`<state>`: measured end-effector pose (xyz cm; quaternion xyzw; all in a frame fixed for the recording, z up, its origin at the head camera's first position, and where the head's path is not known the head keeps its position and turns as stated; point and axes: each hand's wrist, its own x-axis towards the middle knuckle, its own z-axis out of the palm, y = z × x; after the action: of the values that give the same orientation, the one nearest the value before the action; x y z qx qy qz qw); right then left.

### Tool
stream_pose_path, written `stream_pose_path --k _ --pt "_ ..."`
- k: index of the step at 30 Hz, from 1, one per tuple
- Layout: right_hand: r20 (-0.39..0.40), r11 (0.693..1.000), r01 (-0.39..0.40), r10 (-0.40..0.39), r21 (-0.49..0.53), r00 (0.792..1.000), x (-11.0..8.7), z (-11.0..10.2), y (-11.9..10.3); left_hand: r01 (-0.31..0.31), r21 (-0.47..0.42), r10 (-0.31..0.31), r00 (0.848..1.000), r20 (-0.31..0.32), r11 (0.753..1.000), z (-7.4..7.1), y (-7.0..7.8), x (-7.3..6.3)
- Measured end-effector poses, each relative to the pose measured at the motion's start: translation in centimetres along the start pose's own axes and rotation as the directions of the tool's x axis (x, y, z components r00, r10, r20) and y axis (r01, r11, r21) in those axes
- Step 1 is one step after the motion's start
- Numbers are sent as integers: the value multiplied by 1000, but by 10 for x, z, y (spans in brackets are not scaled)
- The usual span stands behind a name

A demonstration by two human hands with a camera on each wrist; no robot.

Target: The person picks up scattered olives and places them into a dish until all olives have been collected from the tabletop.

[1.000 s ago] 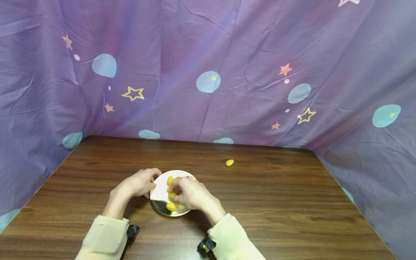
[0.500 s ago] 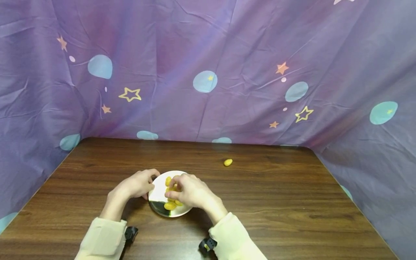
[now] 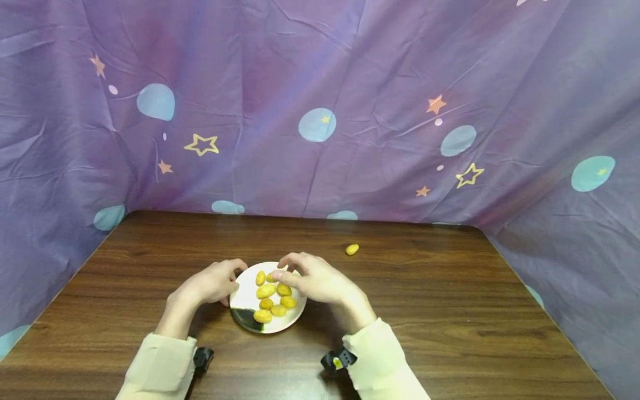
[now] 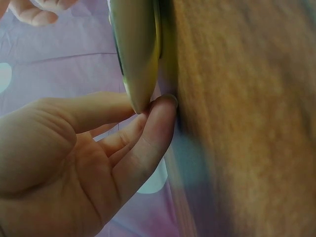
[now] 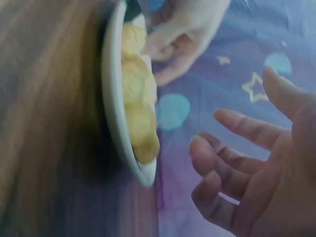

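A round white plate bears several small yellow oval pieces, lumpy and fruit-like. My left hand grips its left rim; in the left wrist view the thumb lies against one side of the rim and a finger against the other. Over the far right of the plate hovers my right hand, its fingers loosely bent and holding nothing. The right wrist view shows that hand's fingers apart from the plate and the heaped yellow pieces.
One more yellow oval piece lies alone on the brown wooden table, beyond the plate and to its right. Behind the table hangs a purple cloth with stars and blue spots. Black straps sit at both sleeves.
My right hand has lifted off the yellow pieces and moved right and away toward the plate's far edge, uncovering them. The left hand stays at the rim.
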<state>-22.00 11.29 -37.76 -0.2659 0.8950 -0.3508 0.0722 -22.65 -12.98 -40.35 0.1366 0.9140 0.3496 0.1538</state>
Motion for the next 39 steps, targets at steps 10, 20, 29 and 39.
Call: stream_pose_path --k 10,20,29,39 --pt "-29 943 -79 93 324 995 -6 -30 44 28 26 -28 1000 11 999 1 0 2" --pt "-298 749 -3 268 662 916 -3 -55 82 10 32 -11 1000 8 999 -1 1 0" --pt "-464 731 -36 469 681 752 6 -63 113 11 10 -11 1000 15 1000 0 1 -1" --pt "-373 689 -132 531 713 761 3 -55 146 7 12 -8 1000 20 1000 1 2 0"
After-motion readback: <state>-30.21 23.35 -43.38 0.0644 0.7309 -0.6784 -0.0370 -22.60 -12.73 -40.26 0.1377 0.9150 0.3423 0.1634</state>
